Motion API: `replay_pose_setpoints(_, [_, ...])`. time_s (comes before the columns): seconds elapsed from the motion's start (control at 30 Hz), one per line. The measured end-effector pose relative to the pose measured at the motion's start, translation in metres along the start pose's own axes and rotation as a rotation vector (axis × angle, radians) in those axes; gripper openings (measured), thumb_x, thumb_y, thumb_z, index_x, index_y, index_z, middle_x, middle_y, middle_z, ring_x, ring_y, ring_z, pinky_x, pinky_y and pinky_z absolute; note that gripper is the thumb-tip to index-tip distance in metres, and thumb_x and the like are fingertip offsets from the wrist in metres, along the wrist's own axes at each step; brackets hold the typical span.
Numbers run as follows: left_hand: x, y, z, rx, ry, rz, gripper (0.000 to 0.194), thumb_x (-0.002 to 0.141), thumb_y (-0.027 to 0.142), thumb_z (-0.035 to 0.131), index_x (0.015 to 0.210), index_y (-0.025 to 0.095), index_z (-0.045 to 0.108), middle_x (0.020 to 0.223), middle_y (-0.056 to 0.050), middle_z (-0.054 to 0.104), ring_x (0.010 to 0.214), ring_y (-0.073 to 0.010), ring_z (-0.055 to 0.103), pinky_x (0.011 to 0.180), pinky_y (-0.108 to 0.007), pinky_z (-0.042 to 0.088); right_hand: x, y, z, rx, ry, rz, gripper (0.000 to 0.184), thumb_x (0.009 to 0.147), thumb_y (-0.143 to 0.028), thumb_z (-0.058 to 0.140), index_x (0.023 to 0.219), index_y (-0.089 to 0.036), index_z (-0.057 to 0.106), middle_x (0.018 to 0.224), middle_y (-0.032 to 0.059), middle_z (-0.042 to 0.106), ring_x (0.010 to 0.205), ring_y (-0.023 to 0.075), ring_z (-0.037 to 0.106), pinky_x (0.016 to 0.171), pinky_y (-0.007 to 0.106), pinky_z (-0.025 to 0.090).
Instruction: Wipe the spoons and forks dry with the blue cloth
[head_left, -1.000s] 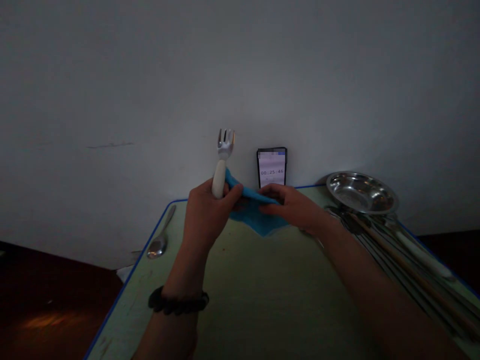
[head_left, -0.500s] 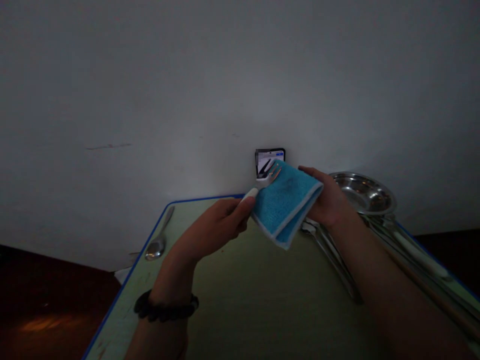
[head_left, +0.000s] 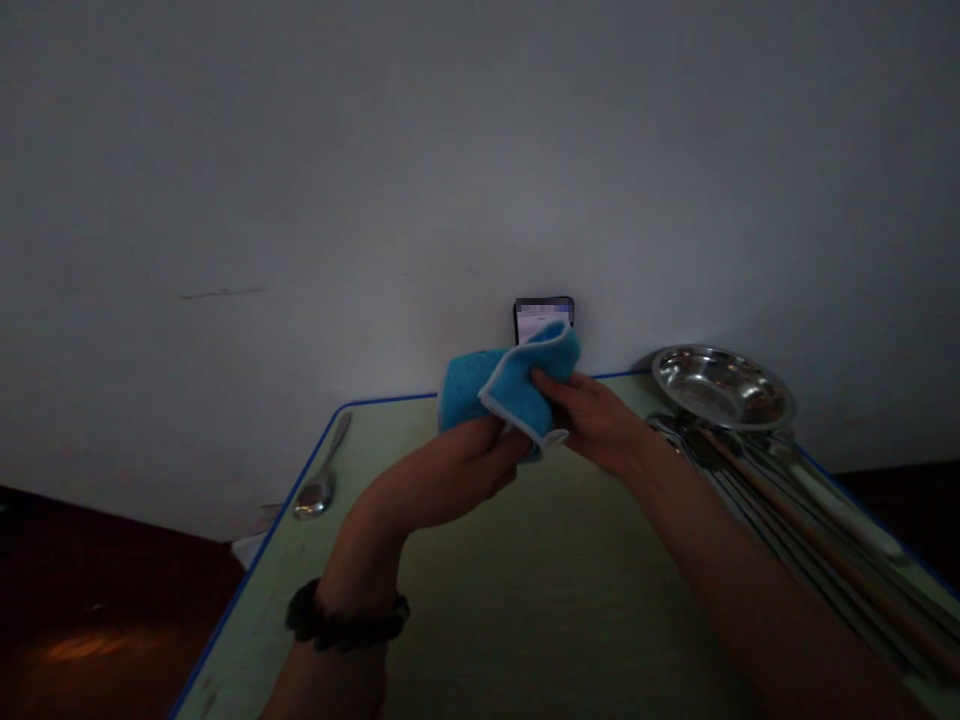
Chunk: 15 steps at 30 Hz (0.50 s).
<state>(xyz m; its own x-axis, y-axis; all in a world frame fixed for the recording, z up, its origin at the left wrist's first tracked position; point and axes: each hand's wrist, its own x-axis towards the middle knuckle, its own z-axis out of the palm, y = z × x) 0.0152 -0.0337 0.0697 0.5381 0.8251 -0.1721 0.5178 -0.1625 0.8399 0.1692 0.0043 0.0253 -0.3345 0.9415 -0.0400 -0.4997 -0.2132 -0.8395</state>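
Pinching blue cloth (head_left: 517, 388), right grip (head_left: 598, 421) closed

The blue, white-edged cloth (head_left: 517, 388) lies folded over above the table (head_left: 525, 590).

A chunky, dark bracelet of rounded beads (head_left: 349, 630) is circling the left wrist (head_left: 358, 575). The left hand (head_left: 457, 468) beyond the bracelet and the right forearm (head_left: 712, 545) to its right are showing bare.

Plain grey wall (head_left: 480, 180) above dark floor (head_left: 97, 600).
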Motion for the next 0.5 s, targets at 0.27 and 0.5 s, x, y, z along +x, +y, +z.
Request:
replay_pose_setpoints(0.27, [0.0020, 0.0050, 0.0010, -0.075, -0.015, -0.051, 0.033, 0.086, 0.045, 0.035, 0.071, 0.018, 0.047, 0.061, 0.002, 0.049, 0.051, -0.0086, 0.044, 0.044, -0.017, 0.037, -0.0002, 0.0062, 0.0056, -0.097, 0.217, -0.220, 0.024, 0.070, -0.044, 0.062, 0.064, -0.021, 0.059, 0.056, -0.0036, 0.057, 0.053, 0.0107, 0.049, 0.054, 0.025, 0.039])
replay_pose_setpoints(0.5, [0.0007, 0.0040, -0.0019, -0.225, 0.025, -0.088, 0.032, 0.085, 0.048, 0.038, 0.075, 0.018, 0.047, 0.056, 0.005, 0.038, 0.046, -0.0062, 0.034, 0.039, -0.015, 0.027, -0.0004, -0.0011, -0.0015, -0.070, 0.086, -0.141, 0.013, 0.069, -0.033, 0.064, 0.075, -0.022, 0.063, 0.063, -0.0045, 0.060, 0.055, 0.0105, 0.051, 0.056, 0.025, 0.041])
